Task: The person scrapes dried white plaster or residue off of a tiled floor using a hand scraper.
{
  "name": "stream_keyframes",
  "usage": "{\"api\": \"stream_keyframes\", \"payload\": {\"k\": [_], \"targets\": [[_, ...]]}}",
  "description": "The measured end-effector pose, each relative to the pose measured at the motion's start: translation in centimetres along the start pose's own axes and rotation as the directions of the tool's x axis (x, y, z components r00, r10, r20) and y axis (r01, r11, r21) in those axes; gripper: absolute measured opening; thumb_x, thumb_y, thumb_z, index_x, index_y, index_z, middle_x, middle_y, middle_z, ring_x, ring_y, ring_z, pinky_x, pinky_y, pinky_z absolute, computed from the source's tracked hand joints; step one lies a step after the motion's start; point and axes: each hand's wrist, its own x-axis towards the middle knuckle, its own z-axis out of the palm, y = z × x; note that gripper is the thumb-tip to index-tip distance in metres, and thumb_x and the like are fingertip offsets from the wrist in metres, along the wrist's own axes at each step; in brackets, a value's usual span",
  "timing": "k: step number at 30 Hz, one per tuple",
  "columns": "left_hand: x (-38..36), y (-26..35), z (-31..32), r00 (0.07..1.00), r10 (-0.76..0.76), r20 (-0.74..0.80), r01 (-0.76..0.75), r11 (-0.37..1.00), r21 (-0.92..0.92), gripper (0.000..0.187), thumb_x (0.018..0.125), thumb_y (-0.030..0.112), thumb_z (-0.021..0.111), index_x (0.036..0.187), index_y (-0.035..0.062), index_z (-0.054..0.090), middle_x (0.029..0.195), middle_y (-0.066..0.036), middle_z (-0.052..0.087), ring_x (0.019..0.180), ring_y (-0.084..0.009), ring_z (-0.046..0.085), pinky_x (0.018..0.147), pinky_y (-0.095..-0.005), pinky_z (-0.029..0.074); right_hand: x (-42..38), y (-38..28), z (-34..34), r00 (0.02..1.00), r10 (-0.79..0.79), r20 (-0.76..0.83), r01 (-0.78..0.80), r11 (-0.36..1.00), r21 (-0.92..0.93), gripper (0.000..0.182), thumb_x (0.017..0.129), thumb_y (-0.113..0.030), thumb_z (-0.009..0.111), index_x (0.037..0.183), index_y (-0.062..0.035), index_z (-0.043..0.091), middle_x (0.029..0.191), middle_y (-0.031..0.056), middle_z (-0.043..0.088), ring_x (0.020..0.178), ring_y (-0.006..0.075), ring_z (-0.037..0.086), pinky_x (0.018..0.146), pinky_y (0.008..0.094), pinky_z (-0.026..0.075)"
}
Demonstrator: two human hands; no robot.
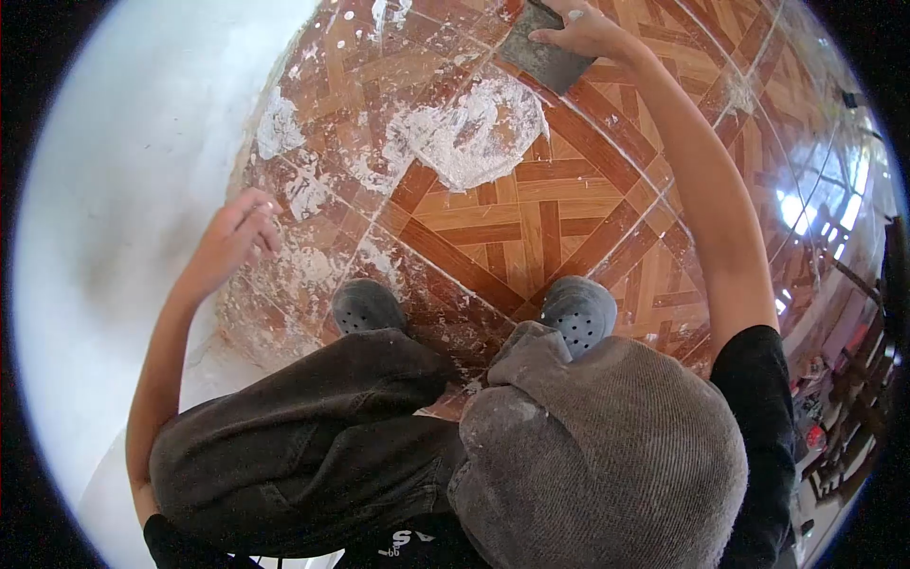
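My right hand grips a flat grey plate-like scraper at the top of the view, its thumb lying across the face. The scraper is over the brown wood-patterned floor tiles. A large smeared patch of white plaster lies on the tiles below and left of it. My left hand hangs at the left near the white wall, fingers curled loosely and partly apart, with nothing visible in them.
The white wall curves along the left side. Smaller white smears mark the floor beside it. Two grey clogs stand at my bent knees. Light reflects on the floor at the right, near cluttered items.
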Motion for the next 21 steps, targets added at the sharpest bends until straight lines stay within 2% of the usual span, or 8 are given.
{"api": "stream_keyframes", "payload": {"k": [12,14,15,17,21], "targets": [[0.0,1.1,0.4,0.999,0.029,0.035,-0.029,0.999,-0.017,0.021,0.090,0.022,0.034,0.096,0.0057,0.046,0.067,-0.005,0.055,0.062,-0.0095,0.053,0.051,-0.0211,0.042,-0.2,-1.4,0.3,1.000,0.004,0.011,-0.003,1.000,-0.003,0.067,0.071,-0.035,0.061,0.127,-0.0097,0.034,0.128,0.0146,0.036,0.117,0.0293,0.035,0.095,0.0367,0.033],[0.4,1.3,0.3,0.998,0.042,0.046,-0.041,0.999,-0.021,0.021,0.090,0.022,0.034,0.096,0.0058,0.045,0.067,-0.005,0.055,0.062,-0.0096,0.053,0.051,-0.0214,0.042,-0.5,-2.8,-0.3,0.982,0.112,0.154,-0.124,0.990,0.065,0.065,0.070,-0.035,0.062,0.126,-0.0123,0.036,0.128,0.0139,0.037,0.116,0.0287,0.036,0.095,0.0365,0.033],[0.5,1.4,0.4,0.998,0.047,0.044,-0.045,0.999,-0.030,0.021,0.090,0.023,0.034,0.096,0.0062,0.045,0.068,-0.005,0.055,0.062,-0.0097,0.053,0.051,-0.0217,0.042,-0.1,-2.3,-0.1,0.981,0.114,0.155,-0.126,0.990,0.067,0.065,0.070,-0.035,0.062,0.126,-0.0123,0.036,0.128,0.0139,0.037,0.116,0.0287,0.036,0.095,0.0365,0.033],[0.5,1.3,0.6,0.998,0.040,0.045,-0.038,0.998,-0.042,0.021,0.090,0.023,0.034,0.097,0.0065,0.045,0.069,-0.005,0.055,0.063,-0.0099,0.053,0.051,-0.0219,0.042,0.6,-1.6,0.7,0.996,-0.006,0.090,0.001,0.998,0.061,0.061,0.071,-0.034,0.061,0.125,-0.0142,0.038,0.127,0.0132,0.037,0.116,0.0290,0.036,0.096,0.0371,0.032],[1.0,1.4,0.4,0.997,0.040,0.062,-0.037,0.998,-0.051,0.021,0.090,0.023,0.034,0.097,0.0071,0.045,0.070,-0.005,0.055,0.064,-0.0102,0.053,0.052,-0.0220,0.042,1.3,-1.2,1.1,0.993,0.009,0.115,-0.014,0.999,0.041,0.060,0.072,-0.033,0.060,0.124,-0.0132,0.039,0.127,0.0131,0.038,0.116,0.0287,0.036,0.095,0.0370,0.032]]}}
